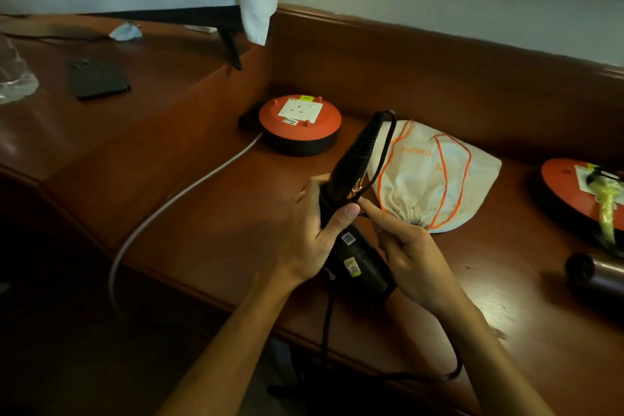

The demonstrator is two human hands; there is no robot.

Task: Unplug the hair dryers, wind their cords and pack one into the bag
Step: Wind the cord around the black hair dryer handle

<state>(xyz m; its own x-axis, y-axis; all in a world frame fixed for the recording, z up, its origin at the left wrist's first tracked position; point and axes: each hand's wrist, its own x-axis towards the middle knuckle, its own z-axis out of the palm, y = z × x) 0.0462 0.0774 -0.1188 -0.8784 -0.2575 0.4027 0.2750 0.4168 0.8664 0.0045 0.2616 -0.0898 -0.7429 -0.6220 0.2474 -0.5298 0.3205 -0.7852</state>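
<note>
A black hair dryer [358, 257] is held above the wooden desk, handle pointing up and away. My left hand [304, 233] wraps its handle. My right hand [408, 246] pinches the dryer's black cord [385, 159] against the handle; the cord loops from the handle's tip down to my fingers, and more cord hangs below the desk edge. A white drawstring bag [435, 179] with orange strings lies flat just beyond my hands. A second dark hair dryer [597, 273] lies at the right edge, partly out of frame.
An orange round socket reel [300, 121] with an empty socket sits behind the dryer, its white cable [162, 206] trailing off the desk [202, 230]. Another orange reel [580, 192] sits at the right. A dark phone [98, 78] lies on the upper shelf at left.
</note>
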